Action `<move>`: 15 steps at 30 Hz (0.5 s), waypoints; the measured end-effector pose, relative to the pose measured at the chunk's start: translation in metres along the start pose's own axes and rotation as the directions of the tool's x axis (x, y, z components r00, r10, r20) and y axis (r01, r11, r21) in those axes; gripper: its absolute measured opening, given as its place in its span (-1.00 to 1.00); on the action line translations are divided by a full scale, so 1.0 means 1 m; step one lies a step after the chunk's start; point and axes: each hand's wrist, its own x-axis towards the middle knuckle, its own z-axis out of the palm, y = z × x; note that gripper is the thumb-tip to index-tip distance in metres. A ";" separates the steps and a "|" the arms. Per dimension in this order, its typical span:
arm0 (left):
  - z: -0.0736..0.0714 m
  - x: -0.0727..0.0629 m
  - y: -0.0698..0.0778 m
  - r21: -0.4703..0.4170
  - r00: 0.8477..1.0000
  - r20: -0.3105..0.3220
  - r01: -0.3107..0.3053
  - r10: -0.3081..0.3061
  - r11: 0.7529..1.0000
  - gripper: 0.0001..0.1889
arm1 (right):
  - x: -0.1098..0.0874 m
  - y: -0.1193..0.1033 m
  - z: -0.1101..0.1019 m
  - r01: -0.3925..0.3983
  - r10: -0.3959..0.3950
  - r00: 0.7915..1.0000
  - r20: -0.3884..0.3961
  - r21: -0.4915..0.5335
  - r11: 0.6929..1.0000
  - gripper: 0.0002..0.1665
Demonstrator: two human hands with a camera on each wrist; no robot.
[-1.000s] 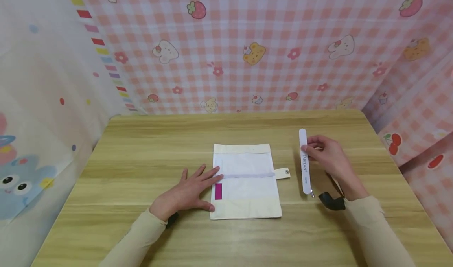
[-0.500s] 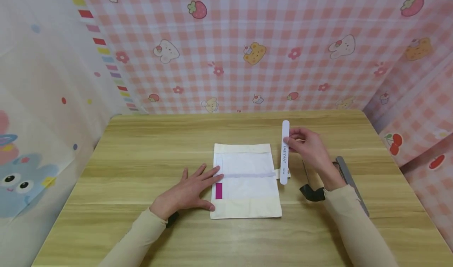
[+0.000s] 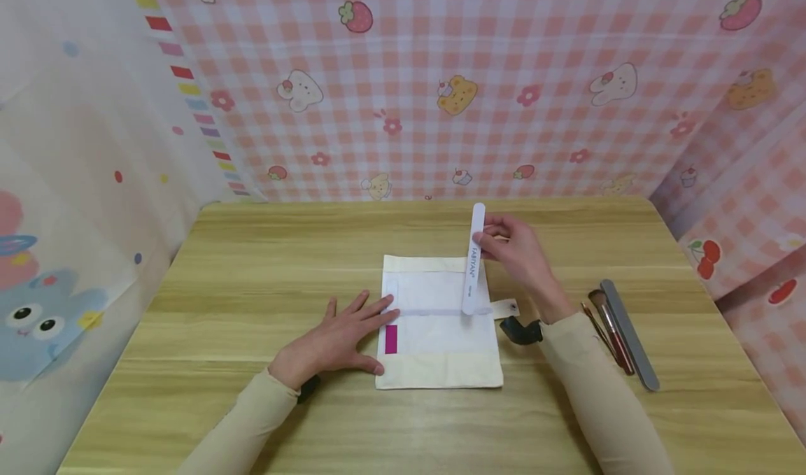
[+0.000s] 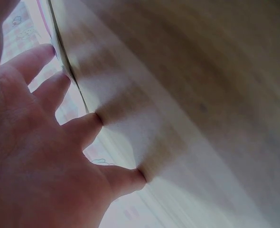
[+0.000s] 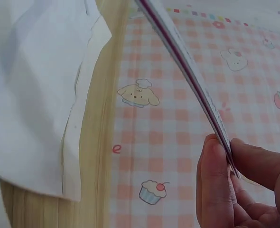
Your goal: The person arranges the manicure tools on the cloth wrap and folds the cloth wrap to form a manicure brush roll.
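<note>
A cream fabric pouch lies unfolded on the table, with a pale inner face, a magenta patch on its left and a snap tab on its right. My left hand is spread flat, fingertips and thumb resting on the pouch's left edge; in the left wrist view the fingers are straight. Between thumb and fingers, my right hand pinches a white nail file with lettering. The file slants over the right part of the pouch. Its thin edge, with a dark middle layer, shows in the right wrist view.
Right of my right forearm lie a grey nail file, a makeup brush with a reddish handle and a thinner brush. A pink checked cloth hangs behind the wooden table.
My right hand has carried the white nail file leftward from beside the pouch to over it. The grey file and brushes have come into view behind the arm. My left hand stays put.
</note>
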 end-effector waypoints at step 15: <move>-0.001 0.001 0.000 -0.008 1.000 0.002 0.010 -0.010 1.000 0.03 | 0.023 0.004 0.038 0.015 -0.015 1.000 -0.001 0.076 0.997 -0.19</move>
